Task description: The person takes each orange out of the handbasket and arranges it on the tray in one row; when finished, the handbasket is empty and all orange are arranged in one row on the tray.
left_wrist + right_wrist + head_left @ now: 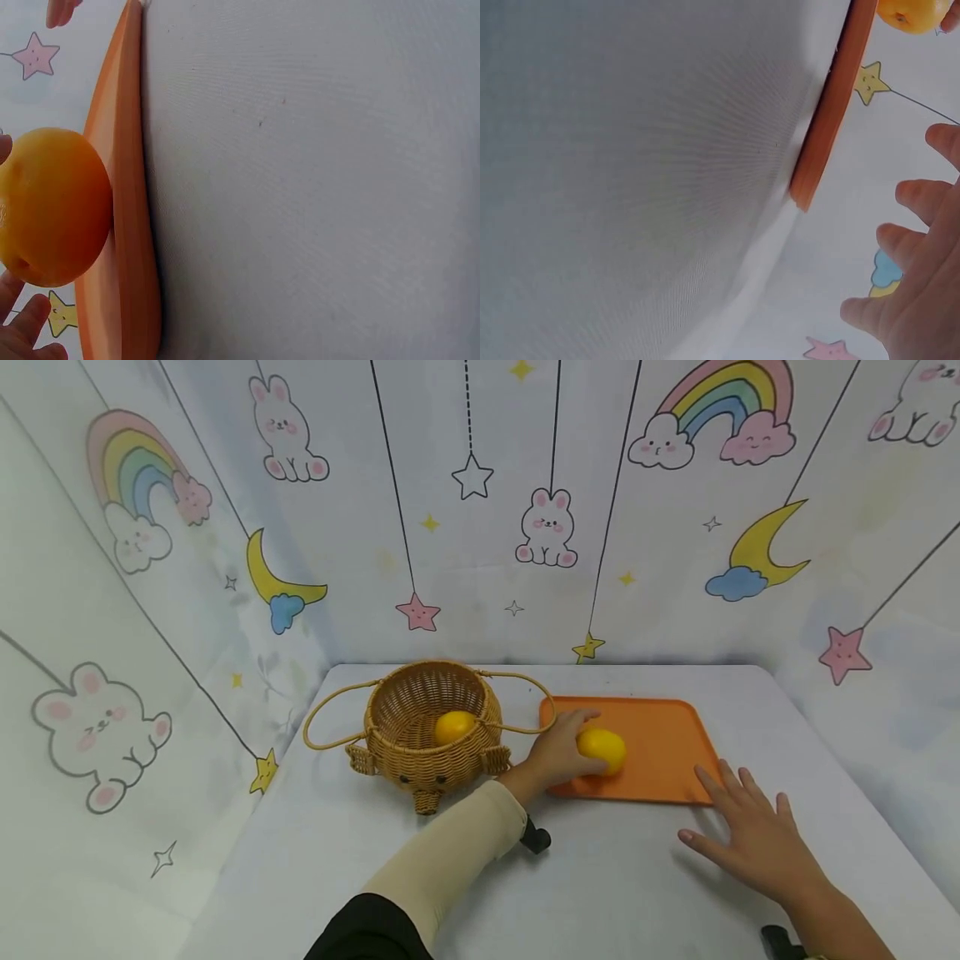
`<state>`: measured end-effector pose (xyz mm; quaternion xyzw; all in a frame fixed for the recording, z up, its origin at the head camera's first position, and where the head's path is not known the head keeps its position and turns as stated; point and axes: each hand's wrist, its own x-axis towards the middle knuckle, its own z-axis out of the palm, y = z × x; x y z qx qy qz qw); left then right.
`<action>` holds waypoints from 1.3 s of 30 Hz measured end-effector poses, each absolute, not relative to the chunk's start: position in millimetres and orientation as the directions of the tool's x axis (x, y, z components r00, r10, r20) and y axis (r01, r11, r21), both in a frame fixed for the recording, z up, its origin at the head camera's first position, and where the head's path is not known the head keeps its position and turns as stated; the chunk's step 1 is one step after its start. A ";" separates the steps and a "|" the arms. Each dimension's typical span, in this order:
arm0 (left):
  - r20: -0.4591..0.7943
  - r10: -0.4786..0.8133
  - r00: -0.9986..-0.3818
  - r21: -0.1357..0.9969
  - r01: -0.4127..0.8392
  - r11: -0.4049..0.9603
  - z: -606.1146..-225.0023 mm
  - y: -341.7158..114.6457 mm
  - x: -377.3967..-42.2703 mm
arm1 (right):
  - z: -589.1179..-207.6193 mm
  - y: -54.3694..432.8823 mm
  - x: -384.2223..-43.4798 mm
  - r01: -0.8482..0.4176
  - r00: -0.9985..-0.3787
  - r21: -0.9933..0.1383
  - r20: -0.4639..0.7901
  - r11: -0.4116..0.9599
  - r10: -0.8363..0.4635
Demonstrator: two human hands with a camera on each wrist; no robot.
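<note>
My left hand (557, 752) holds a rounded yellow fruit (604, 750) between thumb and fingers, over the left part of an orange tray (667, 752). In the left wrist view the fruit (52, 206) looks orange-yellow, with fingertips (31, 319) at its lower side; I cannot tell whether it touches the tray. A second yellow fruit (454, 727) lies inside a wicker basket (408, 760) to the left, partly hidden by the rim. Fingers spread, my right hand (765, 839) hovers by the tray's near right corner and holds nothing.
The basket has an animal face and two looped handles; the right handle (536, 685) reaches over the tray's left edge. Both stand on a white-covered table (600, 877). Behind hangs a cloth (480, 560) printed with rabbits, stars and rainbows.
</note>
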<state>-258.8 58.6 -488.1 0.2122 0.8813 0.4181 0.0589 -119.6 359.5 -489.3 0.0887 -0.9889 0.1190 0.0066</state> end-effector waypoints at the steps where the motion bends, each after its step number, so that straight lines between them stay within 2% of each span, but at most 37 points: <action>1: 0.074 0.427 -0.901 0.758 0.329 0.563 -487.4 58.2 -258.4 | -489.1 358.6 -119.5 -0.176 -0.984 -0.235 0.034 0.956 -0.173; 17: 0.115 0.495 -0.861 0.719 0.416 0.556 -480.1 52.7 -244.7 | -489.0 356.0 -122.1 -0.160 -0.987 -0.245 0.007 0.956 -0.163; 24: 0.181 0.565 -0.805 0.684 0.516 0.516 -436.4 32.0 -216.4 | -487.4 356.1 -122.1 -0.153 -0.988 -0.240 0.008 0.959 -0.156; 29: 0.241 0.570 -0.786 0.655 0.565 0.502 -403.0 -0.7 -217.0 | -486.9 355.7 -122.8 -0.162 -0.986 -0.245 0.016 0.956 -0.163; 35: 0.262 0.484 -0.835 0.659 0.522 0.542 -382.5 -57.7 -234.2 | -487.5 357.8 -123.9 -0.168 -0.986 -0.245 0.028 0.955 -0.167; 39: 0.226 0.418 -0.880 0.677 0.450 0.583 -378.2 -92.8 -241.6 | -489.6 359.3 -123.8 -0.179 -0.984 -0.247 0.039 0.952 -0.175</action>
